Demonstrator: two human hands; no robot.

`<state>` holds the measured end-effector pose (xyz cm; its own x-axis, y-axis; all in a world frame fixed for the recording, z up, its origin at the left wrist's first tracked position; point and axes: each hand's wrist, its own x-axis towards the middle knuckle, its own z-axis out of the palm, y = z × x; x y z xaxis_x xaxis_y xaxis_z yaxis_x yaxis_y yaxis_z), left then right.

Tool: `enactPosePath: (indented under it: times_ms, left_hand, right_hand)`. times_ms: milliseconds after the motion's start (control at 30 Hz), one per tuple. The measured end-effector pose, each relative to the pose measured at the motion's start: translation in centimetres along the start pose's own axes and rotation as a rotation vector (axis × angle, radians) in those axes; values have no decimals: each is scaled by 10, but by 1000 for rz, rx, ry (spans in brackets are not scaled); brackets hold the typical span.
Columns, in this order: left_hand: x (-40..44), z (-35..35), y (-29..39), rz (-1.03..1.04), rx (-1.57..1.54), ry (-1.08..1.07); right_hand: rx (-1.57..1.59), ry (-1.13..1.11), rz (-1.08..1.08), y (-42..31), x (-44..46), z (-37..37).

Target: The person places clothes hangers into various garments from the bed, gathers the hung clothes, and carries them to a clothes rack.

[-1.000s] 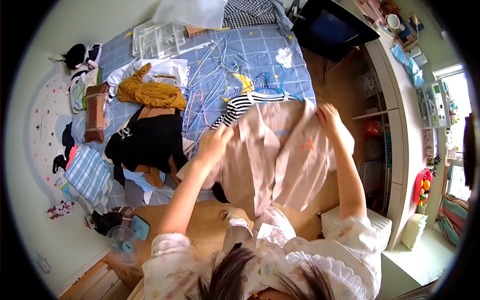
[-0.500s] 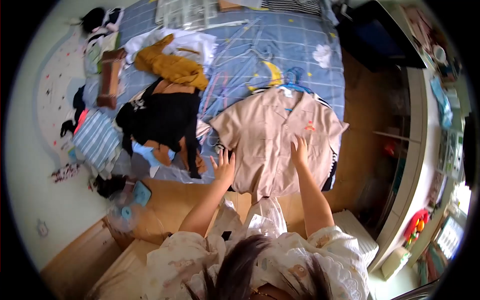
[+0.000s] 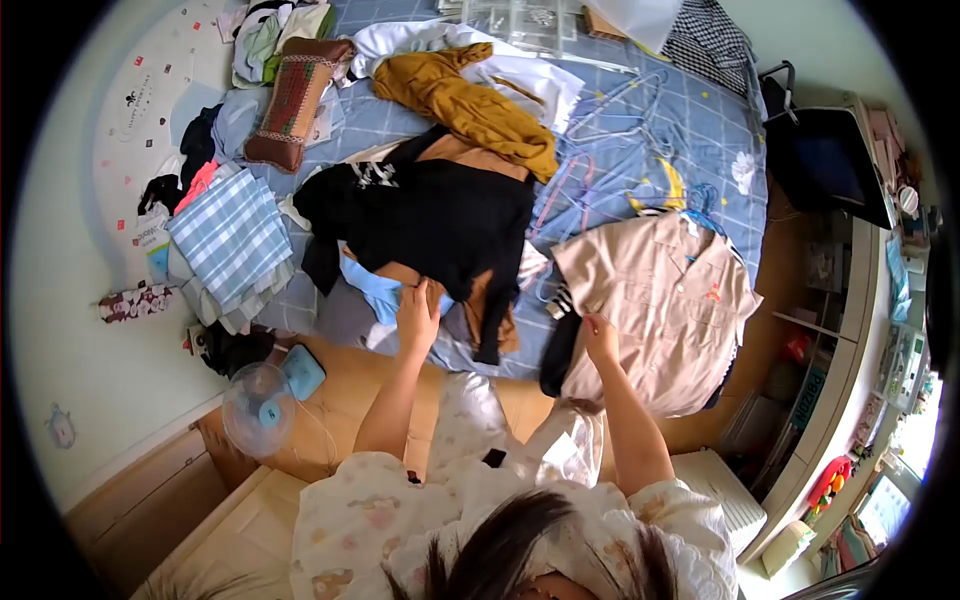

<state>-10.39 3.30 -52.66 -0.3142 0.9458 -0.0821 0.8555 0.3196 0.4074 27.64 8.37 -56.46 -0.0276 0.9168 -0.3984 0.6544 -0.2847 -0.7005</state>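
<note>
My left hand reaches to the lower edge of a black top, with its fingers drawn together at the hem. Brown cloth and a light blue garment show from under that top. Over the left edge of a tan short-sleeved shirt is my right hand, its fingers curled in; whether cloth is between them is hidden. The shirt lies front up on a blue hanger, with black and striped clothing partly showing beneath it.
On the blue checked bed lie a mustard garment, loose hangers, a brown pillow and a folded blue plaid cloth. A fan stands on the floor at left; a dark screen is at right.
The view has swung left, so the bed and clothes appear further right. My left hand has gone from beside the tan shirt to the black top. My right hand has moved to the shirt's left edge, fingers curling.
</note>
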Motion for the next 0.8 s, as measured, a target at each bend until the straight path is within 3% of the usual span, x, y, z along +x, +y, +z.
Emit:
enactPosePath:
  times_ms: [33,100,167,233,300,333,367,467,567,633,700,800]
  left_hand:
    - [27,-1,-23,39,-72,51]
    - [75,-5,-61,44,-181,114]
    - [123,-6,-91,-27,-219,152]
    - [170,-10,-111,-170,-116,281]
    - [210,3,-139,-554,-102,252]
    - [227,-1,-145,-721,-148,135]
    - [239,16,-164,-767,-111,185]
    - [262,-1,-178,-938,-124,78]
    - [260,17,-220,-697,-128,103]
    - [251,3,-199,-439,-81,396]
    - [224,-35,-149,-130,-231,459]
    - [155,-67,-86,210,-647,235]
  right_hand:
    - [41,9,61,-5,7,23]
    - [-43,74,-37,-21,12,65]
    - [0,-27,12,-47,19,105]
    - [-14,-70,-54,-103,24,130]
    - [95,-61,-46,-141,37,160]
    - [106,-75,-70,-167,43,169]
    - [118,-89,-91,-190,48,177]
    - [142,-141,-156,-228,71,200]
    - [200,-151,-147,-256,85,211]
    - [246,-165,-123,-267,88,217]
    - [457,-283,79,-259,92,229]
    - [1042,-341,525,-305,81,215]
